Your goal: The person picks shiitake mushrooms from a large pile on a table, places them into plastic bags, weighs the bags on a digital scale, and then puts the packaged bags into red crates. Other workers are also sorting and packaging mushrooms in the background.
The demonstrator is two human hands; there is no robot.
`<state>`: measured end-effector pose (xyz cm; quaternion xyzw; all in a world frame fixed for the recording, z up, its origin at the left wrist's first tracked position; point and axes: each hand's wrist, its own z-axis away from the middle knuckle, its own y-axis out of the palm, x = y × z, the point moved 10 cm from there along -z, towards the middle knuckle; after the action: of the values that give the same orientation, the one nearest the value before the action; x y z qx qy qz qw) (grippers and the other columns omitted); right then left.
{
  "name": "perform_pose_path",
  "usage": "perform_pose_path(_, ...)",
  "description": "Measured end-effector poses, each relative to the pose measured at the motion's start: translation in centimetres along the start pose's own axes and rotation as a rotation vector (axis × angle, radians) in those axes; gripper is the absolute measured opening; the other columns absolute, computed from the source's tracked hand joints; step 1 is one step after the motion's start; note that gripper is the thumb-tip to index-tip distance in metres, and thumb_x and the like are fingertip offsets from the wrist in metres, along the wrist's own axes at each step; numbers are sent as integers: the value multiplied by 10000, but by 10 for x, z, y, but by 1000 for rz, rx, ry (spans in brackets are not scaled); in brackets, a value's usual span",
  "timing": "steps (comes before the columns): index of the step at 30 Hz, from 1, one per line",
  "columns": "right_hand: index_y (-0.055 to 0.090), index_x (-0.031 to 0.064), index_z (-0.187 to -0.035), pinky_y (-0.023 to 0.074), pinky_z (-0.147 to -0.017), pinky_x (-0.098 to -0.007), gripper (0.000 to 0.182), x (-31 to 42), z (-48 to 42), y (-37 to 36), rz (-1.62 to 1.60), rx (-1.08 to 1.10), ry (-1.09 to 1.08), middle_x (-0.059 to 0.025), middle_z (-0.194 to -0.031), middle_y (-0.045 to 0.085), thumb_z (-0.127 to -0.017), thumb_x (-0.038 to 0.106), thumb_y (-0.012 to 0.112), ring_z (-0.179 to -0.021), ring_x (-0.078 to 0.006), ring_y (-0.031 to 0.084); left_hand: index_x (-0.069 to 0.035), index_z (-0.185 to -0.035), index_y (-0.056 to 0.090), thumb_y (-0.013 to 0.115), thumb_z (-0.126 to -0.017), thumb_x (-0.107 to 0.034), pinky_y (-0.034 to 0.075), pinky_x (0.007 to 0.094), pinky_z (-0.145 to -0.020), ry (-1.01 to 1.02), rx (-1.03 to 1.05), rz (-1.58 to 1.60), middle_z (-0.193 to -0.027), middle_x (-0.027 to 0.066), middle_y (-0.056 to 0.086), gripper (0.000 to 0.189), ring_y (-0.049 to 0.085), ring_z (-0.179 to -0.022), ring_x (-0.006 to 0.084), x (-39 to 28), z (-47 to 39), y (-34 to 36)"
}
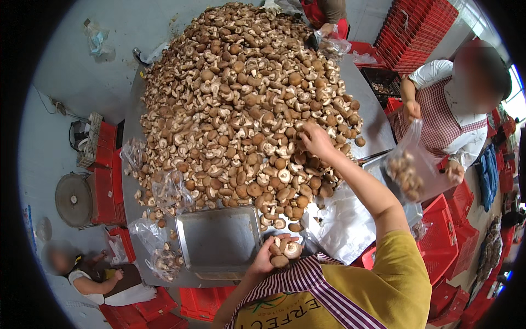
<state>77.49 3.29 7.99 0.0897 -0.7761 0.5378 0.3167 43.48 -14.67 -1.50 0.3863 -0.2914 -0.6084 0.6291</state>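
Observation:
A large heap of brown-capped shiitake mushrooms [246,111] covers much of the steel table. My left hand [265,257] cups several mushrooms [281,251] close to my apron, at the table's near side. Stretched forward, my right hand [315,140] reaches onto the right part of the heap. Its fingertips are at a mushroom [302,126], and whether they grip it is hard to tell. Left of my left hand lies a rectangular metal tray [220,236] with a bare bottom. Clear plastic bags [345,224] are spread on the table beneath my right forearm.
At the right, a co-worker [441,94] holds a plastic bag of mushrooms [407,174]. Other people are at the lower left and top. Bagged mushrooms [166,261] sit along the table's left edge. Red crates [437,234] stand around the table, with a tall stack [415,35] at the back right.

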Motion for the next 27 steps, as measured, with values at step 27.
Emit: perform_pose_path(27,551,74,-1261,489,-916,-436,637,-67,-113,87,-58,-21,576,-200,-1135,665,-768,428,744,-1071,-359,627,-18,-1367,381,203,-1040,-439,458,568,-988,130,-74,-95,-1410,244,452,562,496,-1246,458,-22,4,8)
